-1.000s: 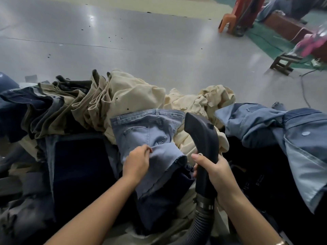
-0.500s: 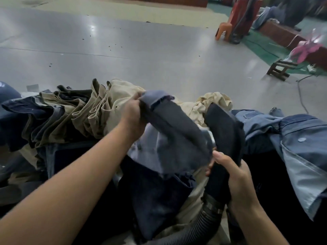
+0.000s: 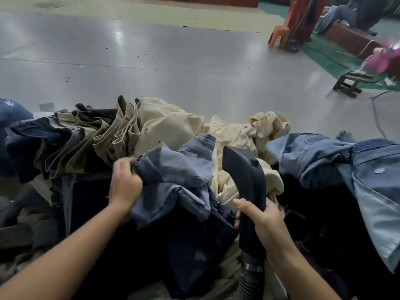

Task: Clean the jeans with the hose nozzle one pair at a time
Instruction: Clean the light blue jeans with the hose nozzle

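A crumpled pair of light blue jeans lies on top of a dark navy pair in the middle of the pile. My left hand grips the blue jeans at their left edge. My right hand holds the black hose nozzle around its lower body. The nozzle stands upright just right of the blue jeans, its mouth pointing up and left. A ribbed grey hose runs down from it.
Cream trousers and khaki and dark jeans are heaped behind and to the left. More light blue jeans lie at the right. Beyond is grey floor, with an orange stool, a wooden stool and a cable.
My left hand lifted the blue jeans up and over, then brought them down to the left, where it holds them crumpled. The nozzle stays upright in my right hand.
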`<state>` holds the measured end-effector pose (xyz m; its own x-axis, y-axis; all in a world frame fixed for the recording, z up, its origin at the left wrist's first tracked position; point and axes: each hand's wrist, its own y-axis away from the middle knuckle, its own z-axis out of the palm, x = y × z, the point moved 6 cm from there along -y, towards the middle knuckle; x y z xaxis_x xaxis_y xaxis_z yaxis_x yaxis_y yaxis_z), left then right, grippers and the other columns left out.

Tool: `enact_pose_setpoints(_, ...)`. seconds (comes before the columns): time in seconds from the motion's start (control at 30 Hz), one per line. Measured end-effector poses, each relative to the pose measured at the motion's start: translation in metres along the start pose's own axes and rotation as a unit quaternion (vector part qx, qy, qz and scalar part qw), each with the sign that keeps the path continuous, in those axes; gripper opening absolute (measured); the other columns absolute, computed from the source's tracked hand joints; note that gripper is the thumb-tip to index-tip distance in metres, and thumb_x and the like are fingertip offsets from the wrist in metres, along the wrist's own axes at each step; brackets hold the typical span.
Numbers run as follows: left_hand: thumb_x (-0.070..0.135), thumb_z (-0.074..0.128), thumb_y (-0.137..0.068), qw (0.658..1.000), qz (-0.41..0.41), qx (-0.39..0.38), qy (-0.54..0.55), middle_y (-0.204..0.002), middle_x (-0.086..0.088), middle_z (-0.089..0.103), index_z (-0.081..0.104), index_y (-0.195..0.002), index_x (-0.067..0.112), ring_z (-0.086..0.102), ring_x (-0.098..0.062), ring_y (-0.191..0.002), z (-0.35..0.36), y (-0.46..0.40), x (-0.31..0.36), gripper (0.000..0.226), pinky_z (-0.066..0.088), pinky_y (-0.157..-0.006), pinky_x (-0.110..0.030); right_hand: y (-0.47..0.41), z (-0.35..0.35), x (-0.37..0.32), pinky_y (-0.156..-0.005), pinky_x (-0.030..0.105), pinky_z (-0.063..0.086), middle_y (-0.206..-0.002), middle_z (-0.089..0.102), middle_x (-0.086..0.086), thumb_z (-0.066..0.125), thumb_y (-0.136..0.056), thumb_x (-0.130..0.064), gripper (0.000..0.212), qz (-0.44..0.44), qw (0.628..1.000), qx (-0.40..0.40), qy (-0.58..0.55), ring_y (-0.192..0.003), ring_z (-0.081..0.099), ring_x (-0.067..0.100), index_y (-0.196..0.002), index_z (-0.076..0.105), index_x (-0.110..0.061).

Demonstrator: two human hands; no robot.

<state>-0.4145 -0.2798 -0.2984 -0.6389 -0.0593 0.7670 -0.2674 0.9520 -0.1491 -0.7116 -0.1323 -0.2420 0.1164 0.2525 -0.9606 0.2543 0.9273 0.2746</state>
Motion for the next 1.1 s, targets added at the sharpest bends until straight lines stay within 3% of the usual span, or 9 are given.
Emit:
enact_pose_setpoints(0.07, 0.008, 0.051, -0.083, 0.989, 0.126, 0.075, 0.029, -0.13, -0.024, 0.047, 0.051, -0.126, -0.004, 0.045, -0.036, -0.121, -0.002, 0.001, 0.031, 0.045, 0.032, -0.107, -0.038, -0.004, 0.002, 0.004, -0.046, 0.025, 0.047, -0.057, 0.057, 0.006, 0.074, -0.081, -0.013, 0.012, 0.008, 1.0, 0.006, 0.008, -0.049, 0.057, 0.018, -0.082, 0.065, -0.004)
enact_pose_setpoints(0.17, 0.048, 0.064, -0.077, 0.922, 0.317, -0.134, -0.174, -0.151, -0.017, 0.029, 0.034, -0.145, 0.012, 0.031, -0.03, -0.138, 0.047, 0.011, 0.06, 0.083, 0.025, -0.112, -0.047, -0.007, 0.002, 0.006, -0.047, 0.027, 0.047, -0.057, 0.057, 0.006, 0.071, -0.083, -0.013, 0.011, 0.014, 1.0, 0.011, 0.011, -0.049, 0.056, 0.018, -0.083, 0.065, -0.004)
enact_pose_setpoints(0.3, 0.048, 0.058, -0.084, 0.817, 0.257, -0.253, -0.45, -0.142, -0.004, 0.046, 0.025, -0.149, 0.026, 0.039, -0.024, -0.132, 0.091, 0.01, 0.036, 0.076, 0.018, -0.114, -0.048, -0.006, 0.001, 0.004, -0.052, 0.032, 0.048, -0.057, 0.057, 0.006, 0.076, -0.08, -0.016, 0.023, 0.009, 1.0, 0.01, 0.018, -0.052, 0.057, 0.021, -0.088, 0.063, 0.002)
enact_pose_setpoints(0.43, 0.011, 0.049, -0.086, 0.916, 0.214, -0.328, -0.084, -0.096, -0.013, 0.068, 0.066, -0.1, 0.004, 0.061, -0.027, -0.094, 0.088, -0.005, 0.084, 0.024, 0.039, -0.078, -0.03, -0.002, -0.003, -0.007, -0.051, 0.031, 0.049, -0.058, 0.058, 0.008, 0.075, -0.064, -0.026, 0.032, -0.001, 1.0, 0.008, -0.009, -0.051, 0.057, 0.021, -0.083, 0.066, -0.002)
enact_pose_setpoints(0.53, 0.018, 0.04, -0.072, 0.973, 0.116, -0.131, 0.15, -0.089, -0.015, 0.066, 0.068, -0.101, 0.006, 0.057, -0.024, -0.083, 0.013, -0.067, 0.1, 0.043, 0.043, -0.073, -0.031, 0.001, -0.01, -0.014, -0.049, 0.028, 0.052, -0.058, 0.06, 0.01, 0.074, -0.062, -0.025, 0.023, -0.012, 0.999, 0.016, -0.033, -0.05, 0.059, 0.02, -0.076, 0.069, -0.007)
enact_pose_setpoints(0.6, 0.031, 0.038, -0.076, 0.998, 0.049, -0.002, -0.025, -0.103, -0.029, 0.064, 0.064, -0.107, 0.001, 0.059, -0.037, -0.094, -0.038, -0.111, 0.065, 0.05, 0.044, -0.081, -0.041, 0.003, -0.011, -0.016, -0.049, 0.028, 0.053, -0.059, 0.061, 0.009, 0.074, -0.062, -0.026, 0.019, -0.02, 0.999, 0.012, -0.026, -0.051, 0.061, 0.021, -0.072, 0.072, -0.01)
enact_pose_setpoints(0.73, 0.018, 0.058, -0.079, 0.935, -0.088, 0.066, -0.336, -0.131, -0.03, 0.044, 0.046, -0.125, -0.002, 0.042, -0.046, -0.122, -0.078, -0.127, 0.01, 0.051, 0.037, -0.098, -0.056, 0.003, -0.009, -0.012, -0.048, 0.026, 0.051, -0.058, 0.061, 0.009, 0.085, -0.064, -0.02, 0.027, -0.018, 1.0, 0.014, -0.007, -0.05, 0.061, 0.021, -0.081, 0.071, -0.006)
enact_pose_setpoints(0.93, 0.039, 0.054, -0.091, 0.928, 0.083, -0.278, -0.233, -0.12, -0.01, 0.058, 0.059, -0.114, 0.015, 0.055, -0.027, -0.109, 0.083, -0.002, 0.025, 0.033, 0.047, -0.091, -0.039, 0.003, 0.005, -0.006, -0.049, 0.026, 0.05, -0.057, 0.061, 0.008, 0.076, -0.063, -0.027, 0.017, -0.005, 1.0, -0.002, 0.024, -0.05, 0.06, 0.022, -0.073, 0.071, -0.014)
enact_pose_setpoints(1.1, 0.063, 0.061, -0.079, 0.96, -0.045, -0.204, -0.186, -0.156, -0.011, 0.011, 0.005, -0.15, 0.018, 0.015, -0.029, -0.143, 0.135, 0.038, 0.001, 0.102, 0.018, -0.116, -0.043, -0.001, 0.007, 0.001, -0.044, 0.023, 0.048, -0.054, 0.058, 0.01, 0.074, -0.081, -0.004, 0.012, 0.001, 0.999, -0.006, 0.034, -0.046, 0.056, 0.021, -0.076, 0.063, -0.002)
